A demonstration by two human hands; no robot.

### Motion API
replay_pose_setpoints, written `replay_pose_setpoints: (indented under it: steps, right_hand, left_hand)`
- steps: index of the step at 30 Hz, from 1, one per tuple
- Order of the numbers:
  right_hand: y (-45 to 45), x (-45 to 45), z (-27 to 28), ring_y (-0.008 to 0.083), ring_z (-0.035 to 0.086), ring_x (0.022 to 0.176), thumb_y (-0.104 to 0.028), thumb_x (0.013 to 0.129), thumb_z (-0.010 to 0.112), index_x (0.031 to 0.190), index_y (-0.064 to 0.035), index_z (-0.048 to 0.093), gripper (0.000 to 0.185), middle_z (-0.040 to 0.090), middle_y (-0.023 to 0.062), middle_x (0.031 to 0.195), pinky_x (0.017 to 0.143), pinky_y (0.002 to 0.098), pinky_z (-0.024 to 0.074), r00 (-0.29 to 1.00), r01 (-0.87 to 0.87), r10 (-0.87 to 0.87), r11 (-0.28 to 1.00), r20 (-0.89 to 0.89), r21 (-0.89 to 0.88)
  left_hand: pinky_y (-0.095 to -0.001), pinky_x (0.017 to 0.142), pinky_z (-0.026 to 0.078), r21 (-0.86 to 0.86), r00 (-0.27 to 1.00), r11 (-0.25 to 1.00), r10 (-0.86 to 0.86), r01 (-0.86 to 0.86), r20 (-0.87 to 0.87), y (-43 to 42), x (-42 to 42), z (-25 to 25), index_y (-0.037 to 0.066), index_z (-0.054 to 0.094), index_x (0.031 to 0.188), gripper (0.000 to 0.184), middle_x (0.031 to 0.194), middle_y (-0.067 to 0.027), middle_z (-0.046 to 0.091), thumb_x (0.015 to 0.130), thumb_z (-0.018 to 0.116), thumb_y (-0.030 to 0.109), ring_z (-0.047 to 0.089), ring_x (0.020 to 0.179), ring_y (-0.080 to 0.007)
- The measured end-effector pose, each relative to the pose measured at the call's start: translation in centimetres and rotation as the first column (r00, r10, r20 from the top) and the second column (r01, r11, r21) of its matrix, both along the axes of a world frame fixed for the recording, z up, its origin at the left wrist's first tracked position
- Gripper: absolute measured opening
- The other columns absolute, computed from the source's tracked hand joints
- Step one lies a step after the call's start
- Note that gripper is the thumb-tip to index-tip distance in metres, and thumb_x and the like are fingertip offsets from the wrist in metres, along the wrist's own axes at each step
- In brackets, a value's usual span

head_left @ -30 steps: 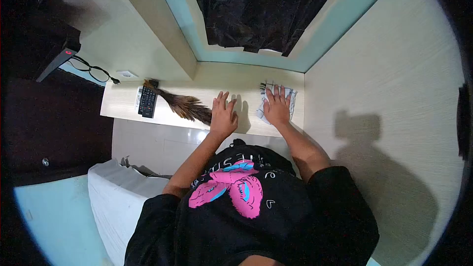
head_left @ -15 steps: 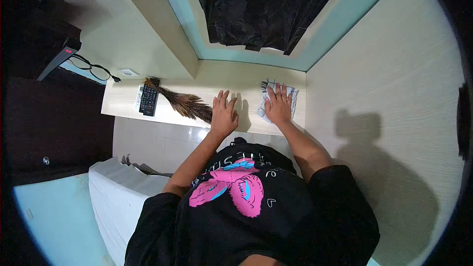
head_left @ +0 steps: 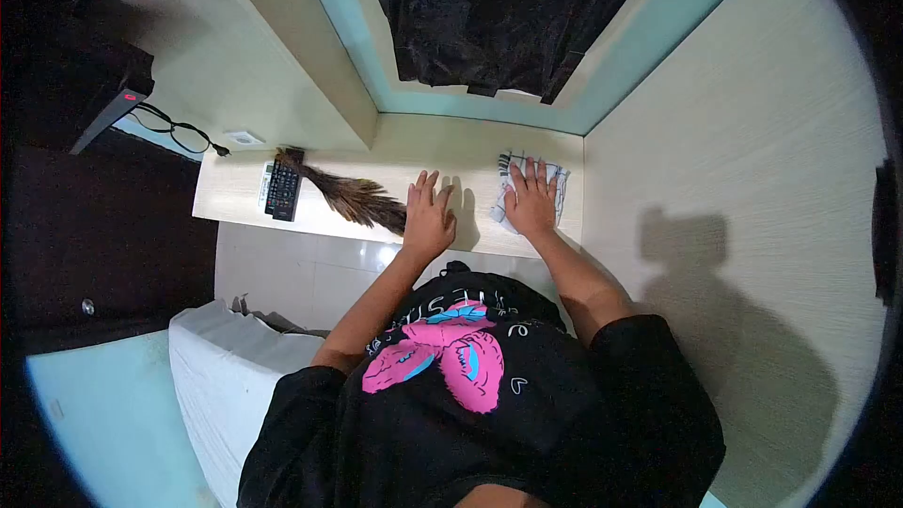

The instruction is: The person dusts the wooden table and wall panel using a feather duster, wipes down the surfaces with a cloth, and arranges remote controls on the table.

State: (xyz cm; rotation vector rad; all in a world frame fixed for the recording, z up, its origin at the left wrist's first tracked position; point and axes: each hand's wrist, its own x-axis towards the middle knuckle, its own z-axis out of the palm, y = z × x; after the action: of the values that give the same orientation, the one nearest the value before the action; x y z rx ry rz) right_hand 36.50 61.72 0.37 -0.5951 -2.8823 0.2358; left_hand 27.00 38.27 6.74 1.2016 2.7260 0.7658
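Observation:
My right hand point(head_left: 532, 202) lies flat with fingers stretched over a folded white cloth with dark stripes point(head_left: 505, 168), near the right end of a pale wooden shelf point(head_left: 414, 146). The cloth sticks out around the palm on both sides. Over the middle of the same shelf, my left hand point(head_left: 429, 216) is open, fingers apart, holding nothing. Just left of it is the tip of a brown feather duster point(head_left: 356, 200), whose narrow end reaches a black remote control point(head_left: 284, 190). A white remote point(head_left: 267, 186) lies beside the black one.
A black covering point(head_left: 508, 14) fills the blue-framed window behind the shelf. A wooden side wall point(head_left: 743, 160) rises on the right. At left are a black cable with a plug point(head_left: 188, 136), a wall socket point(head_left: 245, 137) and a dark screen point(head_left: 113, 118). A white-covered mattress point(head_left: 226, 386) stands lower left.

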Motion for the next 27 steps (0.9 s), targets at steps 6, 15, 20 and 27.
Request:
replay_pose_setpoints:
  steps: [6, 15, 20, 27]
  right_hand:
    - [0.0, 0.0, -0.4, 0.041, 0.022, 0.152, -0.039, 0.1, 0.048, 0.153, -0.0161, 0.045, 0.058, 0.033, 0.018, 0.161, 0.121, 0.0637, 0.0151, 1.0, -0.007, 0.008, 1.0, -0.02, 0.022]
    - [1.4, -1.0, -0.1, 0.0427, 0.022, 0.152, -0.041, 0.101, 0.044, 0.156, -0.0128, 0.039, 0.062, 0.031, 0.0193, 0.163, 0.119, 0.0653, 0.0191, 0.997, 0.033, -0.035, 0.999, 0.062, 0.023]
    - [-0.1, -4.2, -0.2, 0.0446, 0.022, 0.151, -0.04, 0.1, 0.046, 0.155, -0.0109, 0.04, 0.063, 0.032, 0.0219, 0.162, 0.12, 0.0657, 0.0135, 0.996, 0.073, -0.076, 0.996, 0.036, 0.057]
    - [-0.1, -0.4, 0.9, 0.0385, 0.022, 0.153, -0.042, 0.1, 0.046, 0.154, -0.013, 0.042, 0.062, 0.031, 0.0176, 0.163, 0.123, 0.062, 0.013, 0.978, -0.197, 0.198, 0.98, 0.067, -0.024]
  left_hand:
    - [-0.0603, 0.123, 0.018, -0.003, 1.0, 1.0, 0.006, -0.006, 0.011, -0.2, 0.2, 0.0, 0.005, 0.054, 0.138, 0.058, 0.155, -0.024, 0.034, 0.082, 0.067, 0.013, 0.022, 0.151, -0.0435]
    - [-0.0603, 0.123, 0.019, 0.002, 0.999, 0.999, 0.037, -0.037, -0.022, -1.3, 0.1, -0.3, 0.005, 0.054, 0.138, 0.059, 0.153, -0.0241, 0.036, 0.081, 0.069, 0.014, 0.023, 0.15, -0.044]
    - [-0.0598, 0.123, 0.019, 0.002, 0.998, 0.999, 0.053, -0.053, -0.022, -1.1, 0.2, -0.1, 0.005, 0.055, 0.137, 0.059, 0.154, -0.0237, 0.035, 0.08, 0.069, 0.014, 0.022, 0.151, -0.0432]
    - [-0.0609, 0.122, 0.019, -0.005, 0.999, 0.999, 0.048, -0.048, -0.021, -0.8, 0.1, 0.0, 0.007, 0.054, 0.137, 0.056, 0.153, -0.0242, 0.035, 0.083, 0.068, 0.013, 0.022, 0.15, -0.0448]
